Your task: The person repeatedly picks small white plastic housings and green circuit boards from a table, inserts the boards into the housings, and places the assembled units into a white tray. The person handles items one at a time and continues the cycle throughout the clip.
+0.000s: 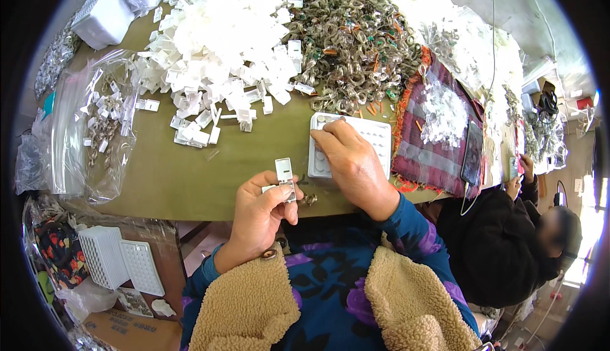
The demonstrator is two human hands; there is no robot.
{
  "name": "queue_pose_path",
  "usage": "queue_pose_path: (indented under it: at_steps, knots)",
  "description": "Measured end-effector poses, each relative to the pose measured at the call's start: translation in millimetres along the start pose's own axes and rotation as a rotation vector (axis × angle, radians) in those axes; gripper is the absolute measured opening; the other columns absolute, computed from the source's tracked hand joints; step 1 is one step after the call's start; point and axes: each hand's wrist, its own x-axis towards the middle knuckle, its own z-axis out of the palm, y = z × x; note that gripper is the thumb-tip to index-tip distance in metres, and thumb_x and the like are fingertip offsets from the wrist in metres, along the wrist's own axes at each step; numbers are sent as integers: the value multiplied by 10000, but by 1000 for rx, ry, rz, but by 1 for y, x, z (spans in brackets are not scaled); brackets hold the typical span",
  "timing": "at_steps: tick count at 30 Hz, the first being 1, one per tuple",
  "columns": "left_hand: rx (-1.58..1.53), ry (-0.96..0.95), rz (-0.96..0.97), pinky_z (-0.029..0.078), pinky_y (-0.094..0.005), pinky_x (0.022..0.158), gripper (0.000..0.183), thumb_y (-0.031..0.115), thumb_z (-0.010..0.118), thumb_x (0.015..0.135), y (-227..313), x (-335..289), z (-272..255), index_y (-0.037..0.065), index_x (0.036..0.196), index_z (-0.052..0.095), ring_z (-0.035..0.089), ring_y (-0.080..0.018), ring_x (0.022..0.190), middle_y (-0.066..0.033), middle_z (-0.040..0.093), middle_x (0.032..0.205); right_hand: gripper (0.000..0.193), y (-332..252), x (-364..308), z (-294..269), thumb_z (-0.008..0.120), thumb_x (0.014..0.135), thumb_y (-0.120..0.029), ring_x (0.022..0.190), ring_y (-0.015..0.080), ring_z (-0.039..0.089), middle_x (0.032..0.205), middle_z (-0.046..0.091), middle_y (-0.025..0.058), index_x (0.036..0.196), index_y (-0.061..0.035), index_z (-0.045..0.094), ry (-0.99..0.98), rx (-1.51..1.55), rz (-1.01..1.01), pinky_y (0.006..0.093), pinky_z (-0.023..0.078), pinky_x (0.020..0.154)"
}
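Note:
My left hand (pixel 262 208) is near the table's front edge, its fingers closed round a small white plastic case (pixel 283 170) with the hinged lid standing up. Just right of that hand lies a small brownish coiled piece (pixel 310 199). My right hand (pixel 354 163) reaches over a white plastic tray (pixel 379 136) with round pockets. Its thumb and fingers are bent together at the tray's left side; whatever they pinch, if anything, is hidden. Beyond the hands lie a large heap of white plastic cases (pixel 219 52) and a heap of grey-brown coiled pieces (pixel 356 40) with orange and green bits.
A plaid cloth (pixel 416 154) at right bears small clear pieces (pixel 443 114) and a phone (pixel 472 153) with a cable. Clear plastic bags (pixel 114 122) and stacked white trays (pixel 105 19) lie left. More trays (pixel 105 257) stand below. Another person (pixel 502 249) sits at right.

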Motion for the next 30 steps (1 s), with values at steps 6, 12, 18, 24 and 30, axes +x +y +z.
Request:
queue_pose_path:
  at_steps: [6, 12, 18, 24, 30]
  knots:
    - [-78, -41, 26, 580, -286, 591, 223, 87, 573, 967, -4, -5, 3, -56, 1133, 617, 648, -145, 666, -144, 682, 891, 138, -1, 3, -7, 601, 809, 24, 815, 338, 600, 907, 555, 152, 942, 8, 565, -5, 19, 48, 411, 502, 689]
    - [-150, -100, 6, 615, -301, 653, 212, 100, 586, 984, -19, -15, 5, -38, 1143, 614, 673, -156, 729, -123, 683, 907, 163, -51, -35, -11, 677, 828, 47, 785, 308, 617, 889, 585, 120, 964, 1, 600, 123, 468, 66, 365, 515, 680]
    - [-141, -147, -14, 614, -301, 650, 205, 114, 630, 961, -34, -26, 8, -24, 1112, 628, 672, -154, 722, -97, 682, 899, 143, -57, -55, -14, 681, 806, 76, 783, 288, 641, 899, 626, 119, 909, -4, 623, 176, 560, 96, 342, 532, 674]
    - [-184, -175, -35, 608, -308, 647, 165, 81, 637, 952, -41, -35, 11, -22, 1081, 647, 675, -171, 723, -99, 683, 865, 187, -45, -57, -22, 705, 773, 85, 753, 264, 651, 865, 649, 96, 905, -32, 641, 63, 604, -29, 334, 531, 655]
    - [-127, -117, 41, 573, -269, 637, 183, 131, 636, 961, -39, -36, 10, -12, 1072, 662, 629, -112, 681, -67, 683, 862, 295, -45, -60, -17, 668, 717, 7, 821, 231, 656, 867, 666, 78, 1010, -14, 642, 162, 235, -331, 339, 512, 716]
